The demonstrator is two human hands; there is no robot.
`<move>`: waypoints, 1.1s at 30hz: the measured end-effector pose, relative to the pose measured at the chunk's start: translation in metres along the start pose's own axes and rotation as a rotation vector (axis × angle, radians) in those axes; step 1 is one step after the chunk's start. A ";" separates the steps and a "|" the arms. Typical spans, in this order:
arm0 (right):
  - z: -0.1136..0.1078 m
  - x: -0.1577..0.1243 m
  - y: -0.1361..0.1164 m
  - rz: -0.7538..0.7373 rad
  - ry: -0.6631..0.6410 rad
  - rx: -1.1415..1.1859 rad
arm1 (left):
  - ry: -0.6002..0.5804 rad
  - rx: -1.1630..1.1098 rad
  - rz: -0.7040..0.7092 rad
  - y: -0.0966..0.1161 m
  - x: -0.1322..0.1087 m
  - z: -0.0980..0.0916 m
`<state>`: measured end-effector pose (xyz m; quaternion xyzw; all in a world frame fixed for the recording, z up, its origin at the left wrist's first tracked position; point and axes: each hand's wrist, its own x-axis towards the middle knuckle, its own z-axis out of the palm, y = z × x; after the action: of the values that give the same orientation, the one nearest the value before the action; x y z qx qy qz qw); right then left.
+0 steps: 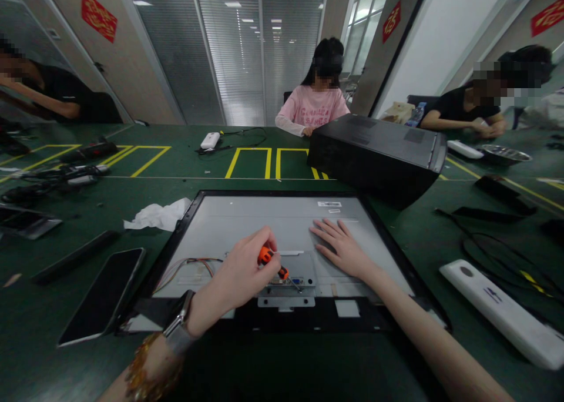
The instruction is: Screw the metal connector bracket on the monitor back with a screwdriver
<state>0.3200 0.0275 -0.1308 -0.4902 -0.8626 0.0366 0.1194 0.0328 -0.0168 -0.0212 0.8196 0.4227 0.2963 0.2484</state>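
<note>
An opened monitor panel (pixel 273 220) with a black frame and grey metal back lies flat in front of me. My left hand (pixel 251 264) is closed around the orange and black handle of a screwdriver (pixel 284 272). Its shaft slants down to the right, the tip by a metal bracket (pixel 286 301) with connector ports at the panel's near side; whether it sits in a screw I cannot tell. Flat on the metal back, fingers spread, rests my right hand (pixel 341 249). Thin coloured wires (pixel 187 263) run left of the bracket.
A large black casing (pixel 374 155) stands behind the panel at right. To the left lie a smartphone (pixel 106 296), a black strip (pixel 74 257) and a crumpled tissue (pixel 161 215). A white device (pixel 497 308) and black cables (pixel 489 243) are at right. Several people sit around the table.
</note>
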 end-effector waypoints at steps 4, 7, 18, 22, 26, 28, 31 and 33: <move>0.000 0.000 -0.001 0.002 0.003 -0.001 | -0.022 0.003 -0.040 0.000 -0.001 -0.001; -0.001 0.000 -0.001 -0.001 0.003 0.002 | -0.026 0.003 -0.044 -0.002 -0.001 0.000; -0.003 0.000 -0.002 0.003 -0.006 0.008 | -0.027 0.011 -0.019 -0.003 0.000 -0.001; -0.001 0.000 -0.001 0.001 -0.001 0.000 | -0.026 0.009 -0.001 -0.003 0.000 -0.002; 0.000 0.000 0.000 0.000 -0.001 -0.004 | -0.025 0.017 0.009 -0.003 0.000 -0.003; 0.000 0.000 0.000 -0.001 -0.002 -0.002 | -0.024 0.020 0.015 -0.003 0.000 -0.003; -0.001 0.000 -0.001 0.003 -0.003 -0.001 | -0.024 0.026 0.020 -0.002 -0.001 -0.004; -0.001 0.000 -0.001 0.008 -0.006 -0.002 | -0.024 0.030 0.020 -0.002 -0.001 -0.004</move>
<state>0.3195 0.0270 -0.1293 -0.4936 -0.8611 0.0376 0.1164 0.0279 -0.0162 -0.0199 0.8308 0.4160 0.2827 0.2382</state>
